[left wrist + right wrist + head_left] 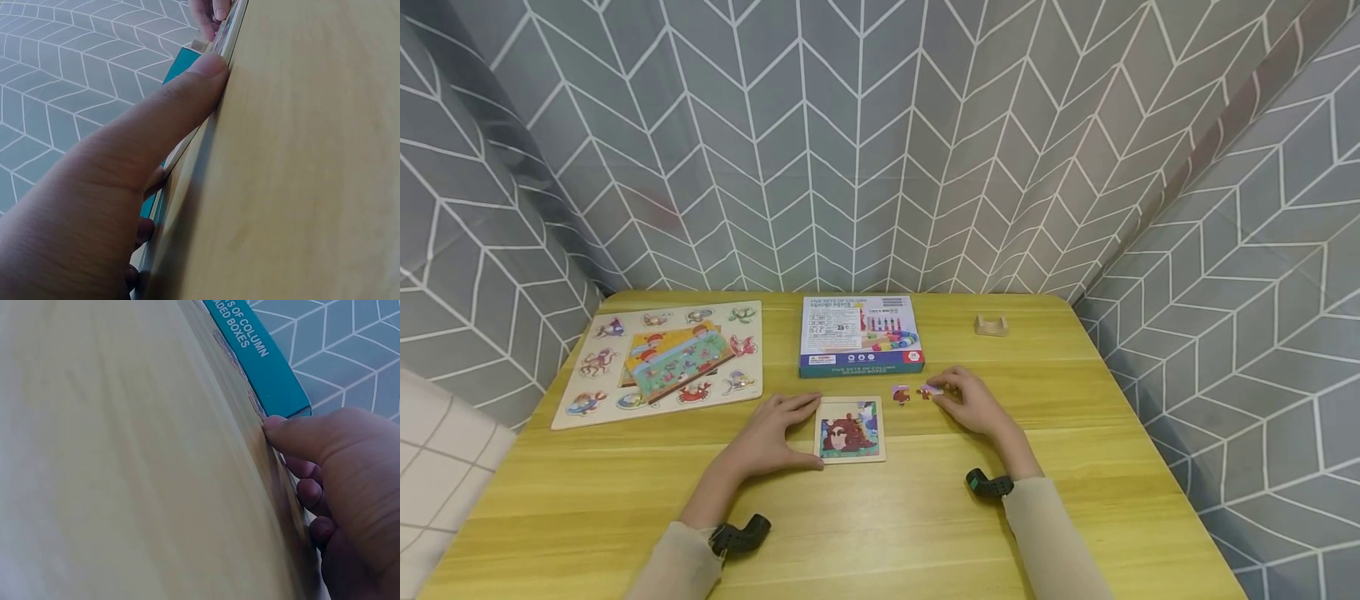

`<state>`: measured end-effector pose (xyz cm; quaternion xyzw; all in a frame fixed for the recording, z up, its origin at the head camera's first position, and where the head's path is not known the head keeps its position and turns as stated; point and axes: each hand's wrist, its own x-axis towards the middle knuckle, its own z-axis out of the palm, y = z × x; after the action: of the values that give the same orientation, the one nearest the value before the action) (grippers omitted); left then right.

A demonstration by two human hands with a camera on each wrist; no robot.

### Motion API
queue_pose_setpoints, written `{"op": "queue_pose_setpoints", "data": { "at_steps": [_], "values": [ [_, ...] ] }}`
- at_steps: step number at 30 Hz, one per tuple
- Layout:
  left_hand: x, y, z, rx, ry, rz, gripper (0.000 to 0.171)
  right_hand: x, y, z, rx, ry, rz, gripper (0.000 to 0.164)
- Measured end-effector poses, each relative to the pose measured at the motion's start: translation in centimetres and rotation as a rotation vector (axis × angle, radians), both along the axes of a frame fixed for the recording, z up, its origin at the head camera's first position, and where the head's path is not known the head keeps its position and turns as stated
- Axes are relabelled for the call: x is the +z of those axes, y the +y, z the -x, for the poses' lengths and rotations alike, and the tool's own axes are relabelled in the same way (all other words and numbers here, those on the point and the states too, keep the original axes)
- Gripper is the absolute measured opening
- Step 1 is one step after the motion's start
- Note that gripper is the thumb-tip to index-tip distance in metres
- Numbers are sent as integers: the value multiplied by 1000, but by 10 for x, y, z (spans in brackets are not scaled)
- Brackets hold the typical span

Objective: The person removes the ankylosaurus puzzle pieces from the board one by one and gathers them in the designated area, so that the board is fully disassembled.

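Note:
A small square wooden puzzle board lies flat, partly filled with a brown-maned animal picture; its upper-left part shows bare wood. My left hand spans its left side, thumb at the lower corner and fingers at the upper one; the left wrist view shows the thumb against the board's edge. Right of the board, my right hand pinches a loose puzzle piece at the table surface. Another puzzle piece lies between that piece and the board. In the right wrist view the thumb partly hides the pinched piece.
Behind the board lies a bead-set box. A large sea-animal peg board is at the left, with two picture puzzles stacked on it. Toward the back right sits a small wooden holder. Patterned curtains surround the table.

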<state>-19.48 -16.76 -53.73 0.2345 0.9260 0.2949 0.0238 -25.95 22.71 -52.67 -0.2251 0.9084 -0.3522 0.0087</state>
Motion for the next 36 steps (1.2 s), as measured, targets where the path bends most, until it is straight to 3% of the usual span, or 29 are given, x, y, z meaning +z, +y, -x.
{"op": "queue_pose_setpoints", "data": {
  "at_steps": [7, 15, 23, 29, 36],
  "values": [
    [-1, 0, -1, 1, 3, -3, 109, -1, 2, 1, 4, 7, 19, 26],
    [-1, -2, 0, -3, 4, -6, 108, 4, -3, 4, -45, -51, 45, 38],
    [-1, -3, 1, -5, 12, -6, 109, 21, -43, -1, -24, 6, 93, 31],
    [-2, -2, -1, -3, 10, 1, 108, 21, -78, -10, 37, -18, 125, 28],
    [0, -1, 0, -2, -1, 0, 108, 15, -101, -21, 77, -20, 81, 25]
  ]
}}
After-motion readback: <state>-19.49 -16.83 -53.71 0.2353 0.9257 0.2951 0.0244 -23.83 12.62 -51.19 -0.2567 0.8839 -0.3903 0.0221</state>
